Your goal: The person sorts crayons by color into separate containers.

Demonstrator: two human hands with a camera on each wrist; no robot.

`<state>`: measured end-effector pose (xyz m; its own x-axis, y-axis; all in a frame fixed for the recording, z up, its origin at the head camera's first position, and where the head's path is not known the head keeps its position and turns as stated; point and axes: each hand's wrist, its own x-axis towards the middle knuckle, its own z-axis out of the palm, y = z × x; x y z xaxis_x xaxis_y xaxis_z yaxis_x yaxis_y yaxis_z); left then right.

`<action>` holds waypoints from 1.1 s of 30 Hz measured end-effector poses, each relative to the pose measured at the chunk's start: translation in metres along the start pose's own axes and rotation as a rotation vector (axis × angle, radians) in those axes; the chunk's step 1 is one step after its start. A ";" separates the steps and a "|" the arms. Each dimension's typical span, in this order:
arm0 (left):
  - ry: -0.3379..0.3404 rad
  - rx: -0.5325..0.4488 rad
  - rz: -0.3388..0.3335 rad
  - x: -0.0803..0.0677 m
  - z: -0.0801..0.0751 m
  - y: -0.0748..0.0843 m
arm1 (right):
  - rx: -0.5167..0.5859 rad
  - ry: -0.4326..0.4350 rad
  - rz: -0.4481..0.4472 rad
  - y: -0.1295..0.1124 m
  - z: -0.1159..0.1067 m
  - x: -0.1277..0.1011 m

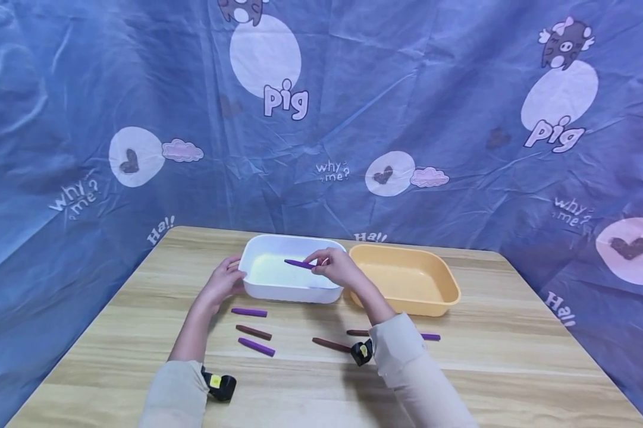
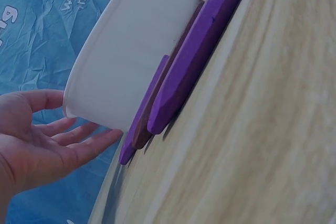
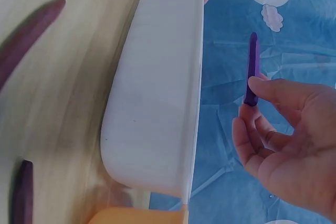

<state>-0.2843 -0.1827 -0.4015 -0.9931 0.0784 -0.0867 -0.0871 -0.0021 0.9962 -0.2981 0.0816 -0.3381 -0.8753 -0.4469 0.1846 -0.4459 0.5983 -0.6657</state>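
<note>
My right hand [image 1: 336, 266] pinches a purple crayon [image 3: 253, 69] between thumb and fingertips. That crayon is above the white tub [image 1: 294, 292], its tip pointing left. At the tub's left end, my left hand [image 1: 224, 283] rests against the outside. In the left wrist view its fingers [image 2: 86, 148] are nearly straight against the end wall, with the thumb at the rim. Left of centre on the table lie an upper purple crayon [image 1: 248, 312], a brown crayon [image 1: 254, 332] and a lower purple crayon [image 1: 256, 346].
A yellow tub [image 1: 444, 297] stands right beside the white one. Near my right sleeve [image 1: 407, 351] lie two more brown crayons, one in front [image 1: 329, 343] and one behind [image 1: 357, 333], plus a partly hidden purple one [image 1: 430, 337]. Blue printed cloth [image 1: 321, 131] hangs behind the wooden table [image 1: 278, 392].
</note>
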 end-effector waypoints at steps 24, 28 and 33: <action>-0.020 -0.039 0.011 0.000 0.000 -0.002 | -0.140 -0.003 0.123 0.011 -0.003 0.052; -0.020 -0.050 0.007 0.000 0.000 -0.002 | -0.145 -0.003 0.157 0.018 -0.003 0.057; -0.024 -0.051 0.008 -0.001 -0.001 -0.001 | -0.165 -0.007 0.180 0.026 0.000 0.062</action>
<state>-0.2833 -0.1841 -0.4026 -0.9917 0.1021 -0.0784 -0.0841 -0.0533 0.9950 -0.3640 0.0695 -0.3435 -0.9424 -0.3274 0.0678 -0.3075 0.7691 -0.5602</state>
